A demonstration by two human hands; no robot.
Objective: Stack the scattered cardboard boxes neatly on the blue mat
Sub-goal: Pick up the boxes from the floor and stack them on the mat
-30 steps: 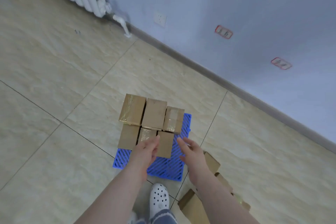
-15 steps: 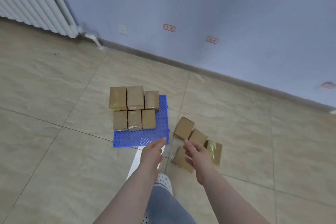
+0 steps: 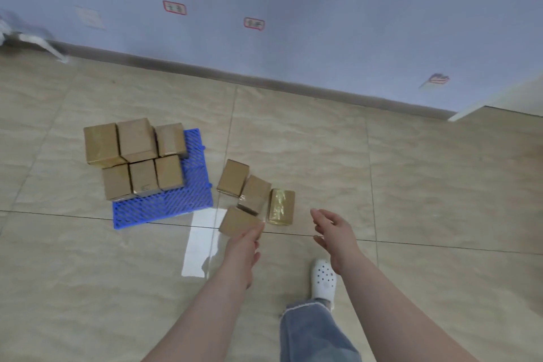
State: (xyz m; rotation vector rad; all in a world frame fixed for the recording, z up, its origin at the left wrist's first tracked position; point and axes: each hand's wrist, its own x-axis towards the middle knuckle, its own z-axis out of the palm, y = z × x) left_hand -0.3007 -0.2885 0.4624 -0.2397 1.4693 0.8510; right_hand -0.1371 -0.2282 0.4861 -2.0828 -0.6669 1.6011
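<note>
Boxes (image 3: 138,161): six stacked on blue mat's (image 3: 188,203) far-left corner; four loose (image 3: 255,194) on the floor beside it. Left hand (image 3: 244,247) reaching nearest, right hand (image 3: 332,229) spread, both empty.

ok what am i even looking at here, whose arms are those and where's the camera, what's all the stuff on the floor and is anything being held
There is no machine here. A person wears a camera on the head, looking forward and down, so the two bare arms are their own. The left hand reaches to the nearest loose box and looks to be at its edge; a grip is not visible. The right hand hangs open in the air, holding nothing. On the tiled floor lies a blue mat with a group of stacked boxes. Beside the mat sit four loose boxes. A white shoe shows below.
</note>
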